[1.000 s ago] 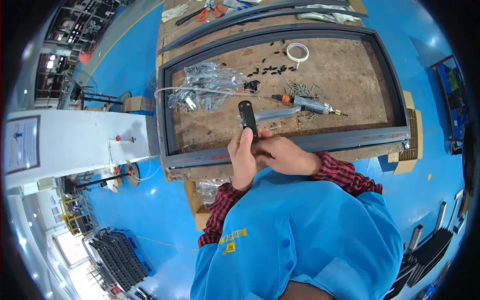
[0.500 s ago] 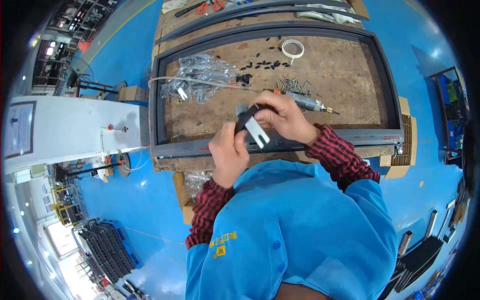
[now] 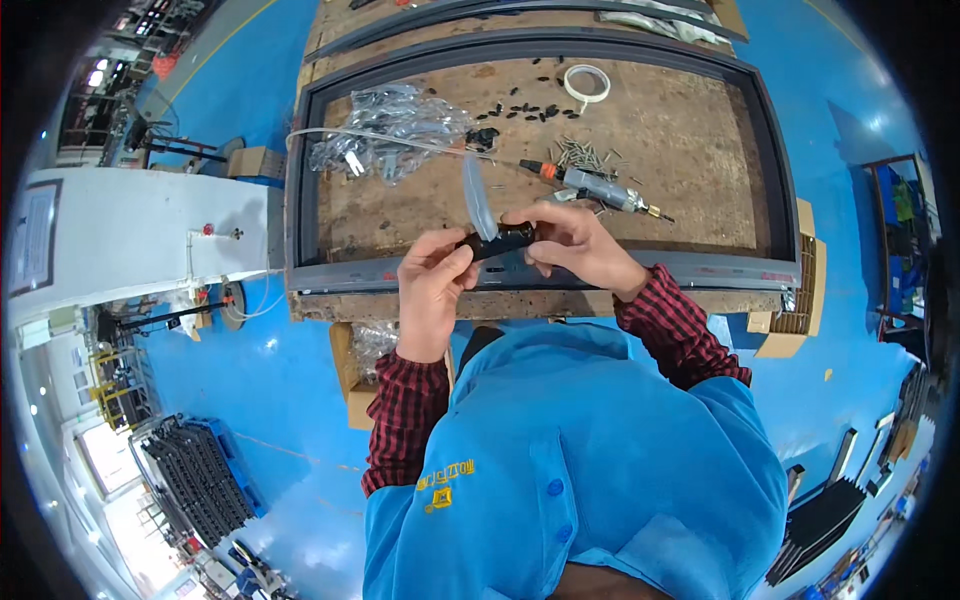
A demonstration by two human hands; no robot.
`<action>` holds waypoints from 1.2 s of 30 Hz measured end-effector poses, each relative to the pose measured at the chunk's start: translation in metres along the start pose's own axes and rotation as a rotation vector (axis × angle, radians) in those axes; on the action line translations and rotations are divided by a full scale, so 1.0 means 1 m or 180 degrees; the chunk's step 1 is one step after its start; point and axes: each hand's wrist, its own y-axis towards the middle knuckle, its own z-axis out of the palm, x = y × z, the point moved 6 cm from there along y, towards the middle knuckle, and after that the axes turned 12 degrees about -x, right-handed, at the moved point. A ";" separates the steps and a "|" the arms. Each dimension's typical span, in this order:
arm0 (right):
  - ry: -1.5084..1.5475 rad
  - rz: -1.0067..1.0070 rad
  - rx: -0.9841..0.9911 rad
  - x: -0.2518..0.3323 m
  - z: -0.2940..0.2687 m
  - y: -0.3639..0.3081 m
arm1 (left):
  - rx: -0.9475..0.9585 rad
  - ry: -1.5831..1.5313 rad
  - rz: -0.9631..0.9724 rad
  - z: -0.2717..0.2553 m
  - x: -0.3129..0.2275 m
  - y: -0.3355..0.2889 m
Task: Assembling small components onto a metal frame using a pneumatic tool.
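Between my two hands is a window handle (image 3: 500, 240) with a black base and a grey lever in film pointing away from me. My left hand (image 3: 430, 290) pinches the base's left end between thumb and fingers. The right hand (image 3: 580, 245) grips its other end, fingers curled round it. Both hands hover over the near rail of a dark grey window frame (image 3: 390, 272), which lies flat on a wooden workbench (image 3: 690, 150). The forked metal plate is hidden from sight.
Inside the frame lie a power screwdriver (image 3: 605, 190), a pile of screws (image 3: 582, 155), small black parts (image 3: 530, 112), a roll of white tape (image 3: 587, 88) and clear plastic bags (image 3: 395, 125). A thin hose (image 3: 370, 134) crosses the left side. Cardboard boxes (image 3: 815, 270) stand beside the bench.
The handle has been turned over: its forked silver plate pointed at me before, and now the lever points away. My right hand has moved slightly nearer me, and my view has shifted a little.
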 end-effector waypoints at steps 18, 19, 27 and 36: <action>0.0105 0.0864 -0.1158 -0.067 0.011 -0.033 | 0.0326 0.0599 -0.0428 -0.030 0.013 0.029; 0.0181 0.0884 -0.1251 -0.071 0.017 -0.033 | 0.0163 0.0497 -0.0308 -0.034 0.014 0.031; 0.0296 0.1283 -0.1119 -0.079 0.050 -0.035 | -0.0049 0.0298 0.0272 -0.068 0.013 0.030; -0.1857 -0.0384 -0.1316 -0.066 0.045 -0.022 | 0.0078 0.0757 0.1928 -0.052 -0.019 0.026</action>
